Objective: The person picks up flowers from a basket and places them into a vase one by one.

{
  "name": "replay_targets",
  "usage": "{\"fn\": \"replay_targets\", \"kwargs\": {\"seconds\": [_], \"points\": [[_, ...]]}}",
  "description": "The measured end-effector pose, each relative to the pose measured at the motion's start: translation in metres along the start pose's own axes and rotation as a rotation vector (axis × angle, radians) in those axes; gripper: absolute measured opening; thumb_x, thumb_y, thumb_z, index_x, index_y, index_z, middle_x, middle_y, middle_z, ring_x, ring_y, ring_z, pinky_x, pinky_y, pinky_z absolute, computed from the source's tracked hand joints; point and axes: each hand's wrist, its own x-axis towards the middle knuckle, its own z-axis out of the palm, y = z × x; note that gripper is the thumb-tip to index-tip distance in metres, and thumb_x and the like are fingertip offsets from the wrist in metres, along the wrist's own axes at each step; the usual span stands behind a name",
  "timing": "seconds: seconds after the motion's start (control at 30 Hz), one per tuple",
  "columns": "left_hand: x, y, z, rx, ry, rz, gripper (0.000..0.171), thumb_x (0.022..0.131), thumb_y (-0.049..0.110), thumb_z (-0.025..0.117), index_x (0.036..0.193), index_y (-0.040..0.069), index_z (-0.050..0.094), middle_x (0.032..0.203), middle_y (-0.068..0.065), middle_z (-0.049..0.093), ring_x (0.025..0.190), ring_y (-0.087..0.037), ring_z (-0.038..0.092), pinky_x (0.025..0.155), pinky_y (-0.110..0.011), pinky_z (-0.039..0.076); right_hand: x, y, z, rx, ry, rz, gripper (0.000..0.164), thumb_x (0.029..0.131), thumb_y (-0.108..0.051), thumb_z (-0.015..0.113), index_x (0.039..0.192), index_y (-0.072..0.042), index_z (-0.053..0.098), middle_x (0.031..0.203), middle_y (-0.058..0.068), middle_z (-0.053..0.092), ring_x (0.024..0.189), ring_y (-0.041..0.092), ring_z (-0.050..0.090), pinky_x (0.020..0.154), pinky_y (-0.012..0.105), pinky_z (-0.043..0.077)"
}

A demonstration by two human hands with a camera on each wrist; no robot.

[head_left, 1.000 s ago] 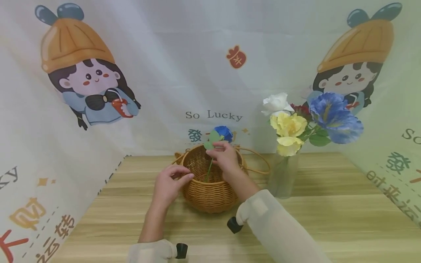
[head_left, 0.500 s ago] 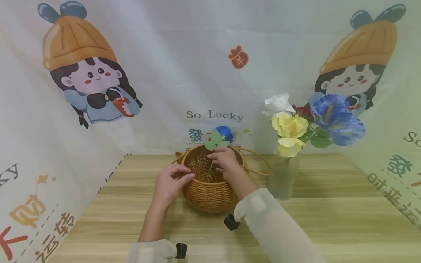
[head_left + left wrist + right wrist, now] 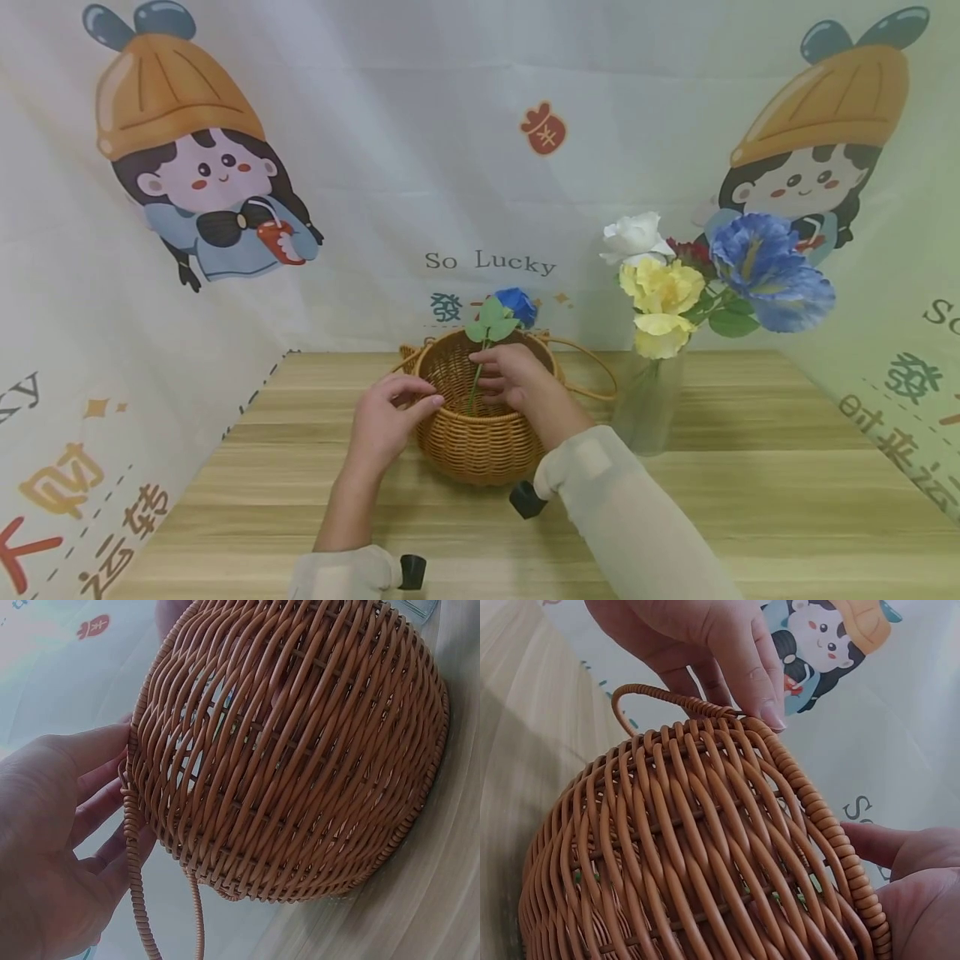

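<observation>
A round wicker basket (image 3: 480, 454) stands on the table, with a blue artificial rose (image 3: 517, 307) slanting up out of it. The rose's green stem (image 3: 477, 385) runs down inside the basket to the front wall. My left hand (image 3: 384, 421) pinches the left rim between thumb and fingers; its thumb (image 3: 761, 701) lies over the rim in the right wrist view. Over the basket's right side, my right hand (image 3: 525, 385) has loosely extended fingers, their tips right at the stem below the leaves (image 3: 492, 322). The basket wall hides part of this hand in the right wrist view.
A clear vase (image 3: 648, 408) of white, yellow, red and blue artificial flowers (image 3: 663, 287) stands close to the basket's right. The basket's handle (image 3: 592, 354) sticks out toward that vase. A printed cloth backdrop (image 3: 360, 192) borders the wooden table (image 3: 247, 500) behind and at both sides.
My right hand has slid down from the rose's leaves along the stem, its fingers loosening. The rose's head has tipped slightly to the right. My left hand has stayed on the rim.
</observation>
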Motion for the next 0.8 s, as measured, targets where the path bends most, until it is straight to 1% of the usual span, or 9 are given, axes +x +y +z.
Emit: {"fn": "replay_targets", "kwargs": {"seconds": [0.17, 0.33, 0.43, 0.67, 0.8], "points": [[0.0001, -0.0006, 0.0004, -0.004, -0.003, 0.014, 0.018, 0.081, 0.016, 0.08, 0.092, 0.003, 0.074, 0.098, -0.006, 0.065, 0.096, -0.021, 0.062, 0.093, -0.038, 0.051, -0.0008, 0.0, -0.0005, -0.019, -0.017, -0.008, 0.059, 0.091, -0.009, 0.066, 0.142, 0.001, 0.039, 0.14, 0.024, 0.044, 0.122, 0.04, 0.05, 0.099, 0.055, 0.043], [0.0002, -0.0012, 0.0004, -0.002, -0.001, 0.009, 0.018, 0.082, 0.015, 0.08, 0.093, 0.003, 0.074, 0.098, -0.006, 0.065, 0.096, -0.021, 0.062, 0.092, -0.038, 0.051, -0.0009, -0.0008, -0.0005, -0.02, -0.036, -0.011, 0.06, 0.092, -0.007, 0.064, 0.145, -0.001, 0.038, 0.139, 0.021, 0.047, 0.123, 0.036, 0.051, 0.101, 0.052, 0.043], [0.0003, -0.0012, 0.0003, -0.003, -0.004, 0.001, 0.018, 0.082, 0.016, 0.08, 0.094, 0.004, 0.074, 0.099, -0.005, 0.065, 0.097, -0.02, 0.062, 0.092, -0.038, 0.051, -0.0011, -0.0009, -0.0005, -0.016, -0.043, -0.017, 0.057, 0.092, -0.005, 0.063, 0.144, -0.002, 0.041, 0.138, 0.019, 0.05, 0.121, 0.035, 0.053, 0.1, 0.051, 0.044], [-0.0001, -0.0005, -0.0001, -0.006, -0.008, -0.005, 0.02, 0.082, 0.018, 0.08, 0.095, 0.003, 0.074, 0.1, -0.006, 0.065, 0.098, -0.021, 0.062, 0.093, -0.038, 0.051, -0.0025, -0.0009, 0.0008, -0.005, -0.046, -0.049, 0.051, 0.091, 0.0, 0.063, 0.14, 0.0, 0.047, 0.132, 0.018, 0.055, 0.117, 0.033, 0.057, 0.096, 0.046, 0.048], [0.0, 0.0003, -0.0004, 0.002, -0.009, -0.004, 0.02, 0.083, 0.019, 0.079, 0.094, 0.004, 0.074, 0.1, -0.006, 0.065, 0.098, -0.021, 0.062, 0.093, -0.039, 0.051, -0.0035, -0.001, 0.0007, -0.01, -0.065, -0.068, 0.048, 0.09, 0.002, 0.063, 0.136, 0.002, 0.05, 0.13, 0.02, 0.058, 0.116, 0.034, 0.058, 0.095, 0.044, 0.049]]}}
